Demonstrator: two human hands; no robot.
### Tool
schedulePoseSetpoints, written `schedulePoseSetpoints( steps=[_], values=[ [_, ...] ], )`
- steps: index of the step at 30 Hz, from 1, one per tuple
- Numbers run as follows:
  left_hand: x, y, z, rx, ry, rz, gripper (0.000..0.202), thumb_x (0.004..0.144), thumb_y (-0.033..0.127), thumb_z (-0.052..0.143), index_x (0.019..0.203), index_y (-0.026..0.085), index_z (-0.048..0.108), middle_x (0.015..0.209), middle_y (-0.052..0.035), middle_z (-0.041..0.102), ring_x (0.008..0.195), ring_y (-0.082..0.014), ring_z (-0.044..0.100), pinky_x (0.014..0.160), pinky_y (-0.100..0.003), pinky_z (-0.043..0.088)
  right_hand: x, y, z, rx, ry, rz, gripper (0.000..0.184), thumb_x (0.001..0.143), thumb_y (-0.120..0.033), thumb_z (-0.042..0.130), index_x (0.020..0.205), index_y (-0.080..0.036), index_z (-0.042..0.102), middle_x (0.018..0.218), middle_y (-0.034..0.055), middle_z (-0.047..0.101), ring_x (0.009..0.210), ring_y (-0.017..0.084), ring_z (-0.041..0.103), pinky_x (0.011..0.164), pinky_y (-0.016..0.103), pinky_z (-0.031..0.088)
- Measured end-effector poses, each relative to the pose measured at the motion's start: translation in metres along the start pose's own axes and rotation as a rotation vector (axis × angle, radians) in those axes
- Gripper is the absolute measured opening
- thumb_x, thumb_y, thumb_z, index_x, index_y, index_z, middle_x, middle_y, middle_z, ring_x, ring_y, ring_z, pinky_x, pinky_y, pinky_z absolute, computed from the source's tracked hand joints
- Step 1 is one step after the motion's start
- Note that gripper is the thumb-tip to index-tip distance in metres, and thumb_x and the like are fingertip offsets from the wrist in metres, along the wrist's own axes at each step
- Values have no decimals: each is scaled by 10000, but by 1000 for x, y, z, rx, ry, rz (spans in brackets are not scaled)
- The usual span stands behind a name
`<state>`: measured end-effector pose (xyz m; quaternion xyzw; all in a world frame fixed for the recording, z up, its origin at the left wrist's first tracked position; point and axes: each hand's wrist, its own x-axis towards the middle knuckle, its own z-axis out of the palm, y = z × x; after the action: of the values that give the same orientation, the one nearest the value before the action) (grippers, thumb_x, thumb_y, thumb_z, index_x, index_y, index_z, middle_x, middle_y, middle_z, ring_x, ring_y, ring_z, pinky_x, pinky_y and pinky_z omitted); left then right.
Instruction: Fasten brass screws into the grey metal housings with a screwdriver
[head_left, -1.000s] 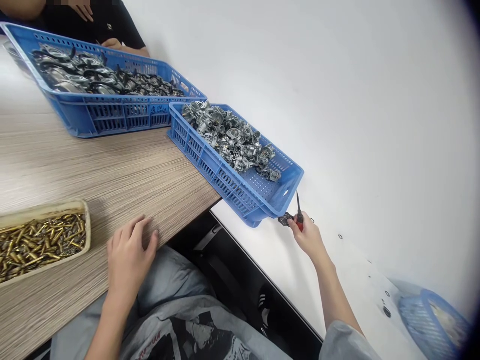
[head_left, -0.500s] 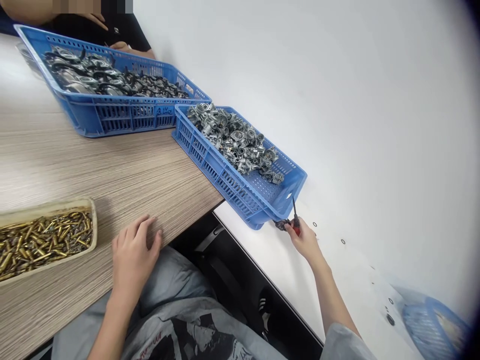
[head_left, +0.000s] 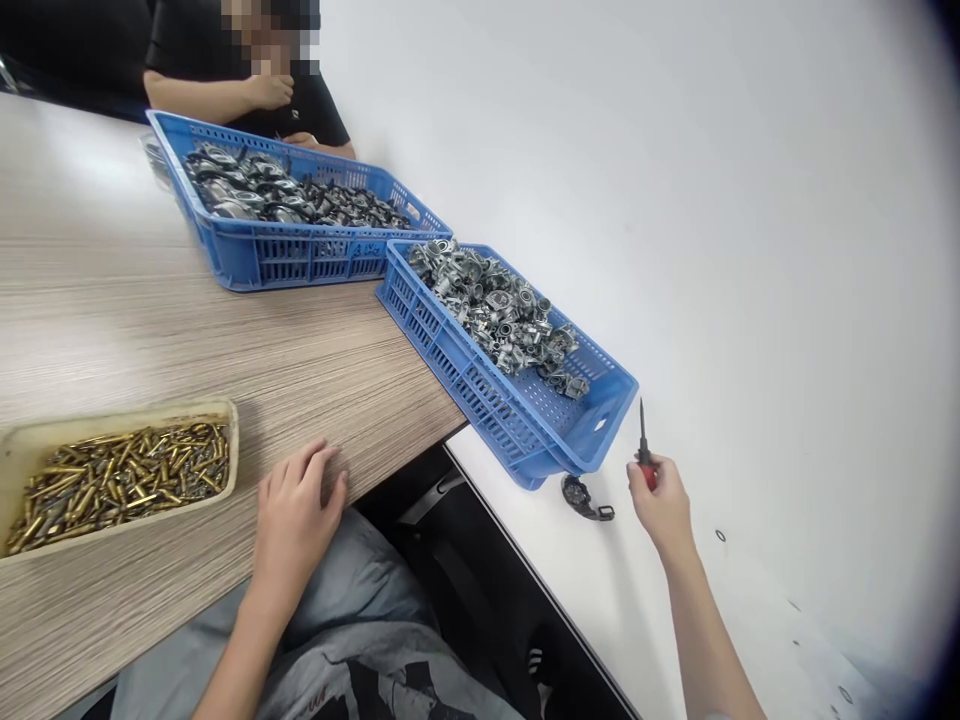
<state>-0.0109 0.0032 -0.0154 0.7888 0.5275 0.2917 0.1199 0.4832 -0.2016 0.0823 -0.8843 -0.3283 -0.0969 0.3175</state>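
Observation:
My right hand [head_left: 660, 505] is closed round a small red-handled screwdriver [head_left: 643, 448], its dark shaft pointing up, over the white surface. A small dark metal part [head_left: 583, 497] lies on that surface just left of the hand, beside the corner of the near blue basket [head_left: 517, 425], and the hand is apart from it. My left hand [head_left: 294, 515] lies flat with fingers spread on the edge of the wooden table [head_left: 210, 360], holding nothing. Silver cast metal parts [head_left: 501, 315] fill the near basket.
A second blue basket [head_left: 285, 250] of dark and silver parts stands further back. A beige tray [head_left: 112, 480] of brass pieces is at my left. A person in a black shirt [head_left: 247, 85] sits behind the far basket. Small black rings [head_left: 720, 536] dot the white surface.
My right hand has let go of the dark part and drawn back to the right with the screwdriver; the part now lies alone on the white surface. My view shifted up and left.

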Motion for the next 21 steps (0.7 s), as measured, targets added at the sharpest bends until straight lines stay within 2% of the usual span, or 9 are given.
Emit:
schedulePoseSetpoints(
  steps=[3,6,8,11,13,17,21],
  values=[
    [0,0,0,-9,8,3,322,1042,348,518,1306,221,654,1435,-115,663,1290,-324,592,1057,-457,409,19,-29,-4,-71,15,-161,439,874,-517,597,1192,-218,647,1102,145,748,981,319,683,907,459,506],
    [0,0,-1,3,14,14,313,1048,338,511,1294,210,655,1427,-117,666,1282,-323,597,1049,-458,418,37,-74,-3,-109,-76,-307,465,923,-487,604,1309,-229,641,1064,125,775,916,307,710,853,419,517],
    [0,0,-1,8,18,25,308,1049,334,512,1289,204,655,1427,-113,664,1273,-323,600,1039,-460,429,47,-106,3,-167,-203,-415,388,968,-438,573,1285,-233,664,1006,100,786,841,287,720,809,393,523],
    [0,-1,0,4,24,28,300,1046,327,524,1288,206,654,1426,-100,664,1263,-324,604,1037,-466,438,60,-149,21,-234,-340,-592,298,998,-338,535,1216,-222,704,1145,105,795,979,294,745,885,387,532],
    [-1,-2,1,-3,28,26,295,1042,320,534,1288,210,655,1425,-95,664,1260,-325,606,1040,-469,442,67,-171,36,-299,-395,-644,291,1005,-304,534,1209,-213,720,1170,109,801,1022,305,750,910,390,535],
    [-1,-2,2,-27,38,33,288,1035,303,545,1283,208,656,1412,-99,667,1253,-320,611,1051,-473,449,77,-199,64,-422,-488,-691,291,1028,-264,529,1217,-198,741,1147,120,810,1032,297,757,896,359,537],
    [-1,-2,1,-38,45,28,287,1033,293,547,1283,204,656,1402,-104,671,1251,-319,613,1063,-476,450,81,-212,76,-540,-542,-699,285,1033,-228,527,1208,-182,748,1119,121,812,1019,278,757,864,326,522]
  ],
)
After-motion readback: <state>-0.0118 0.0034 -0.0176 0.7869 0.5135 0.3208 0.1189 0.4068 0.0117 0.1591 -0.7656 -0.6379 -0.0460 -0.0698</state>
